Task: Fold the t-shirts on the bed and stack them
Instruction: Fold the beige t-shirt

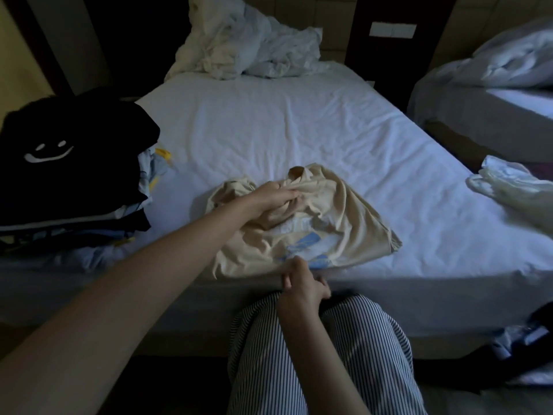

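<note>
Striped trousers (pixel 314 354) front the bed (pixel 299 130) near edge, where the cream t-shirt (pixel 344 211) lies crumpled. Right hand (pixel 302 283) fingers (pixel 294 266) pinch its hem, left hand (pixel 269 196) grips cloth near the collar. Pull apart, flatten fully first; stack (pixel 74 163) sits at left edge

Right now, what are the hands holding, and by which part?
Both hold the cream t-shirt: the left hand grips bunched cloth near its collar, the right hand pinches its near hem.
</note>
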`<state>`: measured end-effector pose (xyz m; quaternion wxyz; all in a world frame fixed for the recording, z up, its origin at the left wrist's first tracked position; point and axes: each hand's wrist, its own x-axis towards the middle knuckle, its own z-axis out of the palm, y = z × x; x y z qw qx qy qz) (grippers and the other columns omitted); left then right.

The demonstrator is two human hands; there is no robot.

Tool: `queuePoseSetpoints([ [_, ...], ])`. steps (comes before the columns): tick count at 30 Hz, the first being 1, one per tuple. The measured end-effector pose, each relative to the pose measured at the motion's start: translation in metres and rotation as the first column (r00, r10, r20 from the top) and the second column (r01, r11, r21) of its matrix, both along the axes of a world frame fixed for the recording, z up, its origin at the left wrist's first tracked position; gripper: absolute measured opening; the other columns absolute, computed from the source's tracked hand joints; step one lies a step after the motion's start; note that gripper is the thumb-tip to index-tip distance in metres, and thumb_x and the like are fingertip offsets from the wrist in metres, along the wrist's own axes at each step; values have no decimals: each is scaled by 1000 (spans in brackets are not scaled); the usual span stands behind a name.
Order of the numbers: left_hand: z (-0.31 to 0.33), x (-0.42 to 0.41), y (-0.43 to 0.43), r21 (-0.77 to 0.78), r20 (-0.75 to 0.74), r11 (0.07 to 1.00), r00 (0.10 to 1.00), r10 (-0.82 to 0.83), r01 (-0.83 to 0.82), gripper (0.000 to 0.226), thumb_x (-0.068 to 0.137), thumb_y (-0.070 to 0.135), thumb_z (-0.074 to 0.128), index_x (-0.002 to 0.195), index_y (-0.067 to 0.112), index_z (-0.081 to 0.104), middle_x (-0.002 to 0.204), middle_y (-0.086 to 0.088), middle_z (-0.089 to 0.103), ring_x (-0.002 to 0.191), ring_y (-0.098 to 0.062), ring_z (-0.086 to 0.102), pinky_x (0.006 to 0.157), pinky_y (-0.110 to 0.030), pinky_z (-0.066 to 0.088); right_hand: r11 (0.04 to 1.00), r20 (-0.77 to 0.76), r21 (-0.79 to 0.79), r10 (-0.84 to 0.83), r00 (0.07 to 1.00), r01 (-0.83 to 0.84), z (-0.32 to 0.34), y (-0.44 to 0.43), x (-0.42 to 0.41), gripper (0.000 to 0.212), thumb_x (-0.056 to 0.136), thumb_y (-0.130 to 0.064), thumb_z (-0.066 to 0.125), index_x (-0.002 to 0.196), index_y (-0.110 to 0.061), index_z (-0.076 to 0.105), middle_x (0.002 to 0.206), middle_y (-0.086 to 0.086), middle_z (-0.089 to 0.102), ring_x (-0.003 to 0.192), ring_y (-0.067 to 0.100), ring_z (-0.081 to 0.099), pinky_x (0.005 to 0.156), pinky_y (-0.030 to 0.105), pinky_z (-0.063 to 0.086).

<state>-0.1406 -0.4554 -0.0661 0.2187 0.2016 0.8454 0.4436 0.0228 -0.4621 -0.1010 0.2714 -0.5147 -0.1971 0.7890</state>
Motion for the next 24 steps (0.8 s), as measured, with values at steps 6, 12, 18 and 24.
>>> queuePoseSetpoints([
  [6, 24, 0, -20, 279, 322, 948, 945, 56, -152, 19, 89, 27, 63, 85, 9, 65, 77, -7, 67, 71, -18, 63, 74, -28, 50, 934, -222, -29, 341, 914, -355, 20, 3, 4, 6, 93, -8, 53, 91, -5, 58, 79, 5, 60, 65, 10, 58, 45, 19, 49],
  [12, 70, -17, -55, 407, 367, 883, 927, 75, -232, 14, 89, 24, 62, 84, 11, 63, 75, -8, 63, 60, -16, 62, 60, -22, 52, 872, -169, 268, 460, 871, -409, 52, 48, -2, 19, 96, -32, 50, 101, -15, 57, 77, 6, 61, 63, 17, 59, 52, 26, 49],
  [18, 110, -46, -95, 490, 358, 806, 920, 161, -332, 18, 91, 20, 60, 76, 12, 58, 68, -5, 64, 58, -12, 62, 50, -20, 51, 782, -246, 382, 599, 762, -492, 116, 116, -11, 30, 101, -17, 38, 77, -5, 51, 50, 6, 60, 36, 10, 57, 34, 19, 45],
  [24, 119, -61, -112, 200, 276, 918, 918, 284, -344, 13, 91, 19, 61, 83, 9, 57, 83, -7, 55, 72, -16, 55, 62, -24, 47, 309, 366, 421, 802, 472, -853, 143, 156, -24, 14, 96, -2, 45, 104, 6, 53, 59, 12, 65, 64, 23, 62, 45, 25, 54],
])
